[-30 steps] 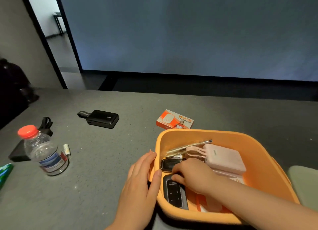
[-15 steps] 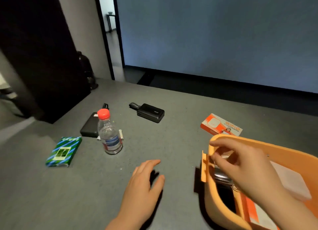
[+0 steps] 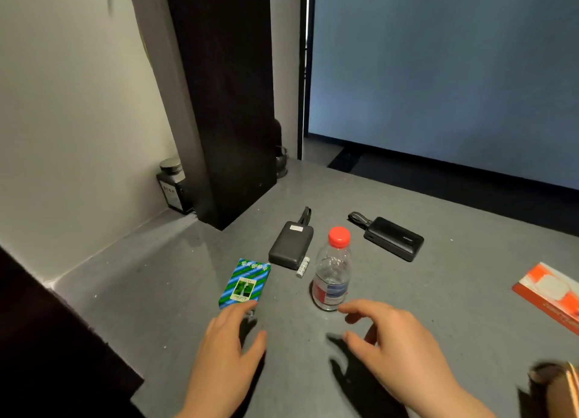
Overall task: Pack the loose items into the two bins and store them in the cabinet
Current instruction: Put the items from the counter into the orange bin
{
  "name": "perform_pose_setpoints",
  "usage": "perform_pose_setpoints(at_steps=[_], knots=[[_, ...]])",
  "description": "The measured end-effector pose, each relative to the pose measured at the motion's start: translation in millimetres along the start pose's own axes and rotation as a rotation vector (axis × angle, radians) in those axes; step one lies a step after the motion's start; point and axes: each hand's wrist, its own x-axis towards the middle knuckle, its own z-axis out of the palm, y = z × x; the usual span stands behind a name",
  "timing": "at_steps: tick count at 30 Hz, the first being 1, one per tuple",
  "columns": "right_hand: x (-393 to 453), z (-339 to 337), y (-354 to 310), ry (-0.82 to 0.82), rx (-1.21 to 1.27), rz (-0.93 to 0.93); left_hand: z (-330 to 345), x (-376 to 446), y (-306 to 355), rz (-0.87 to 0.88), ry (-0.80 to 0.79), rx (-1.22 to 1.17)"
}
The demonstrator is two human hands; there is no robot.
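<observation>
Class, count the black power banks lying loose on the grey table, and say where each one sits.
2. One power bank lies left of the water bottle, beside a small battery. The other power bank lies behind the bottle, to its right. None looks hidden.

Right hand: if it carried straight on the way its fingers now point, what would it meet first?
Most likely the water bottle. The right hand hovers open just short of the bottle's base, fingers aimed at it; depth is hard to judge.
</observation>
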Motion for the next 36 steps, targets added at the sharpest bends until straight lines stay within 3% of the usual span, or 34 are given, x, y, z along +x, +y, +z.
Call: perform_pose_setpoints(at_steps=[6, 17, 25, 36], knots=[[35, 7, 13, 0.067, 0.003, 0.156, 4, 47, -20, -0.021, 0.000, 0.147], [104, 26, 56, 0.094, 0.068, 0.266, 38, 93, -25, -0.096, -0.028, 0.286], [171, 44, 72, -0.182, 0.062, 0.080, 46, 106, -24, -0.125, -0.036, 0.316], [161, 43, 81, -0.096, 0.015, 0.147, 49, 91, -22, -0.075, -0.062, 0.178]])
